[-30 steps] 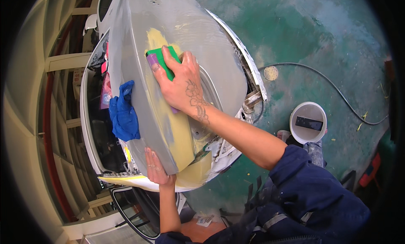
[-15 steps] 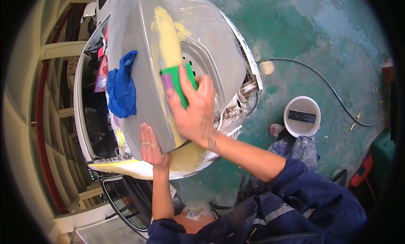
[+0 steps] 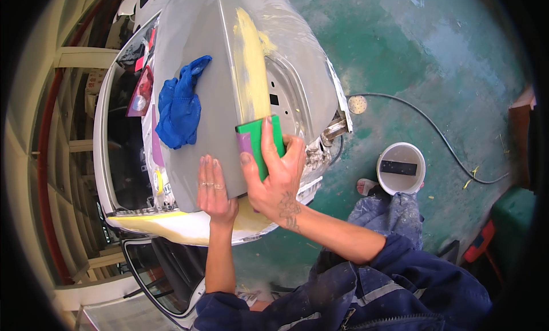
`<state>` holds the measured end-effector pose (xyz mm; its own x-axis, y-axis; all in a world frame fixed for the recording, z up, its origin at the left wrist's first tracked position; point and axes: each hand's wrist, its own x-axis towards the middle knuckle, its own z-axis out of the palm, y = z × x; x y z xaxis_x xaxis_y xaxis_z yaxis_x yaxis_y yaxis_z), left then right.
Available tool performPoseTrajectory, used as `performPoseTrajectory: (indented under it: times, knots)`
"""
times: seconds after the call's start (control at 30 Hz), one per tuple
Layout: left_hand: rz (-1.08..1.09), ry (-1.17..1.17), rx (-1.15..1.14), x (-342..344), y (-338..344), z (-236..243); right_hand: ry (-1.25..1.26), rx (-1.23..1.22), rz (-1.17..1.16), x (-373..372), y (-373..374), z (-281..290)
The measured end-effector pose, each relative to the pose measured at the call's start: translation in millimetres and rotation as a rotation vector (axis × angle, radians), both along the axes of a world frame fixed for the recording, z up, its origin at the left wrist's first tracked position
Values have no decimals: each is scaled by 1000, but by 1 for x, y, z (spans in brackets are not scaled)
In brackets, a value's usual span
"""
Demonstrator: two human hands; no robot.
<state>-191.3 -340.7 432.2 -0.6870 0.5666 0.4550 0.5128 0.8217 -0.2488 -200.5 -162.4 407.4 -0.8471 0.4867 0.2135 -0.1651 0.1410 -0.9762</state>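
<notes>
My right hand (image 3: pixel 273 176) grips a green sanding block (image 3: pixel 257 139) with a purple strip, pressed on the lower part of a yellow filler patch (image 3: pixel 251 62) along the grey car panel (image 3: pixel 200 33). My left hand (image 3: pixel 216 193) lies with fingers stretched out on the grey surface near its lower edge, left of the block. A crumpled blue cloth (image 3: pixel 178 105) lies on the panel above my left hand. Beside it, toward the window, are a red tail lamp (image 3: pixel 139 93) and a roll of yellow tape (image 3: pixel 159 182).
A white bucket (image 3: pixel 400 187) holding a dark block stands on the green floor (image 3: pixel 389 56), right of the car by my leg. A black hose (image 3: pixel 434 125) crosses the floor near a round perforated pad (image 3: pixel 357 104). Red and green objects (image 3: pixel 477 242) sit at far right.
My right hand and the block have moved down the yellow strip and rightward in view, uncovering the filler above. My left hand stays on the panel. The view has shifted slightly.
</notes>
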Motion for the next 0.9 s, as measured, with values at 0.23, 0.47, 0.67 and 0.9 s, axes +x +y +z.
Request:
performPoseTrajectory:
  times: [0.23,0.47,0.67,0.9]
  knots:
    - [20,-22,2,5,0,3,7,13,-60,-24,2,9]
    - [15,-25,7,1,3,5,-56,-10,-157,-71,14,13]
    - [31,1,-10,4,-1,3,71,23,55,13,1,5]
    - [19,-30,-16,1,2,10,-40,-56,-70,-103,24,-1]
